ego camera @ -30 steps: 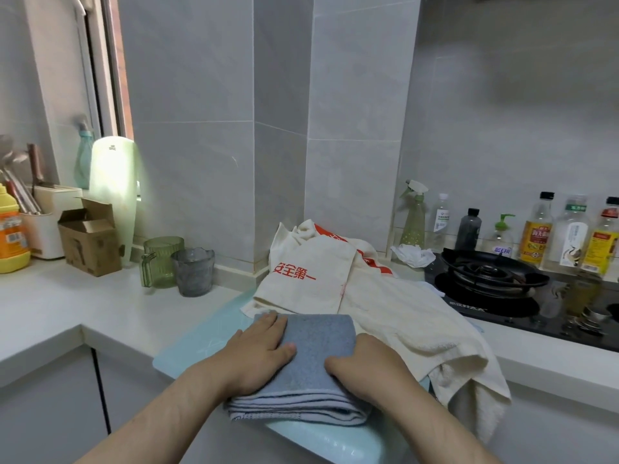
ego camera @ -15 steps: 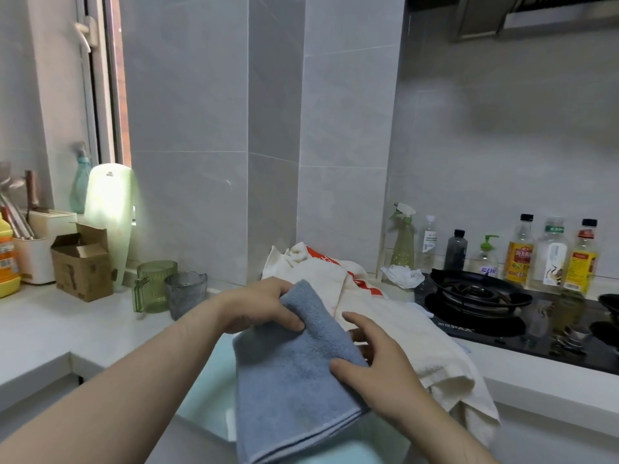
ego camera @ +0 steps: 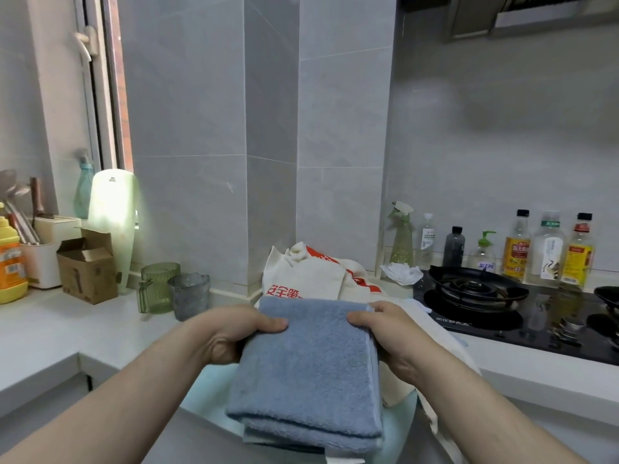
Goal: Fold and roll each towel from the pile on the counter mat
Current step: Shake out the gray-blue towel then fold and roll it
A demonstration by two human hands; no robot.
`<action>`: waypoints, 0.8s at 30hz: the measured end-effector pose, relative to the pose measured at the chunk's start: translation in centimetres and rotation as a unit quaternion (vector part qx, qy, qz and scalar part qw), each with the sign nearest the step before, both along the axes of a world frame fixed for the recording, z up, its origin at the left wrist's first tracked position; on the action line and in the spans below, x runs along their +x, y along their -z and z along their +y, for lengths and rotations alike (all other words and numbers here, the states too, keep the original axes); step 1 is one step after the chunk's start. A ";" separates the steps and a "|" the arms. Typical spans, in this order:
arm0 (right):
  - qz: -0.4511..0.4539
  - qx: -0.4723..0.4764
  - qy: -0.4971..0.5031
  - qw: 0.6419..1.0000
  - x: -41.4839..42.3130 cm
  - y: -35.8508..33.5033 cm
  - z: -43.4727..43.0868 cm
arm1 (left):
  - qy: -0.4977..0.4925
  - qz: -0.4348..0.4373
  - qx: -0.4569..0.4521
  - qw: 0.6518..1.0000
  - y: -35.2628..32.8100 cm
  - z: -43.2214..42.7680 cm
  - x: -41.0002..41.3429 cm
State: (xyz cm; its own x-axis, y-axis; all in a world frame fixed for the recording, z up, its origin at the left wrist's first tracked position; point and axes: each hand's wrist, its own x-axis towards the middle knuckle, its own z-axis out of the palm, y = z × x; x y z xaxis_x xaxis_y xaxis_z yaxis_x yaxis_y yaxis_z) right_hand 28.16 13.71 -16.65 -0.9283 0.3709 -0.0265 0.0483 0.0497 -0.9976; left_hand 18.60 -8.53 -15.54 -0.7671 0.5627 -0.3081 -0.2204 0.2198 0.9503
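Folded blue towel (ego camera: 308, 370), left hand (ego camera: 234, 333), right hand (ego camera: 388, 333) gripping — cream pile (ego camera: 308, 272) behind

Cream towel (ego camera: 308, 276): red printed characters, "安全第" legible. Bottle labels (ego camera: 517, 257) and stove lettering (ego camera: 453, 320): too small to read.

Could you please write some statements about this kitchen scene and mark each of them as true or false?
1. The left hand and the right hand both grip the blue towel at its upper corners. True.
2. The blue towel is rolled into a cylinder. False: it is folded flat.
3. A cream towel with red print lies behind the blue towel. True.
4. The green cup and the grey cup lie tipped over. False: both stand upright on the counter, side by side.
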 end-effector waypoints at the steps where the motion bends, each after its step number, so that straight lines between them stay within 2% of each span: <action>1: -0.022 -0.005 -0.004 1.000 -0.6 0.4 0.2 | -0.009 -0.010 -0.010 1.000 0.9 0.0 -0.3; 4: -0.033 0.048 0.001 0.998 -2.1 2.0 0.6 | -0.047 0.024 -0.062 0.997 2.6 0.1 -1.3; 7: -0.018 0.200 0.007 0.980 -2.9 3.0 0.8 | -0.061 0.151 -0.166 0.973 3.0 0.0 -1.7; 9: -0.006 0.289 0.019 0.957 -3.4 3.3 0.9 | -0.086 0.198 -0.199 0.956 3.0 0.1 -1.8; 13: 0.010 0.321 0.036 0.946 -3.7 3.4 0.6 | -0.103 0.196 -0.227 0.948 2.8 0.5 -2.4; 16: 0.011 0.219 0.037 0.975 -3.2 2.8 -0.1 | -0.093 0.135 -0.209 0.964 2.1 0.7 -2.1; 19: -0.033 0.012 0.021 0.999 -2.6 1.9 -0.9 | -0.101 0.034 -0.090 0.990 2.0 0.7 -1.6; 21: -0.042 -0.106 0.003 0.993 -2.0 1.6 -1.8 | -0.097 0.005 -0.021 0.995 2.3 0.7 -1.3; 24: -0.004 -0.188 -0.004 0.982 -1.1 2.9 -2.6 | -0.080 0.022 0.038 0.996 3.3 0.6 -0.4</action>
State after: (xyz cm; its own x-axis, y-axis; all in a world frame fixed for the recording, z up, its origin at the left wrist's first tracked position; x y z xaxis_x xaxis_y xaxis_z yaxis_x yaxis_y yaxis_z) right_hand 27.04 11.12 -19.54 -0.9303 0.3263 -0.1674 0.0569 -0.3225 -0.9449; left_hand 18.17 -7.93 -18.86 -0.8605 0.4527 -0.2337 -0.2046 0.1130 0.9723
